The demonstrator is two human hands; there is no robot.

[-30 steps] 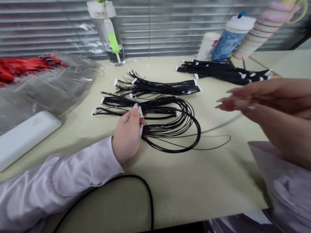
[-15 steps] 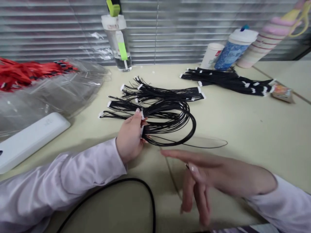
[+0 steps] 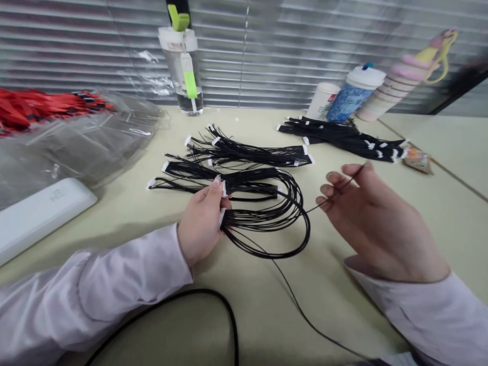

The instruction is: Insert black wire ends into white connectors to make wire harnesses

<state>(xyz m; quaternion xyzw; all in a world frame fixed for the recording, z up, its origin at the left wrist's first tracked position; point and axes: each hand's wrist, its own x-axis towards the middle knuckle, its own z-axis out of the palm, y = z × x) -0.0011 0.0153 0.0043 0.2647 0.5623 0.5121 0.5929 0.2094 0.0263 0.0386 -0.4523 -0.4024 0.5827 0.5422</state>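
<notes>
My left hand grips a looped black wire harness by its two white end connectors, one above the other. The many thin wires curve out to the right in a loop over the table. To the right of the loop, my right hand is raised, palm partly toward me, with a single thin black wire pinched between thumb and forefinger. Another loose black wire runs from the loop down to the lower right. Just behind the held harness lie more black harnesses with white connectors.
At the back right is another harness pile, beside a small packet. Bottles, among them a clear one and a blue one, line the blinds. Left are red wires on plastic and a white device. A thick black cable curves in front.
My right hand has risen from below the loop to its right side and now pinches a thin wire. The left hand keeps its hold. The view has shifted slightly.
</notes>
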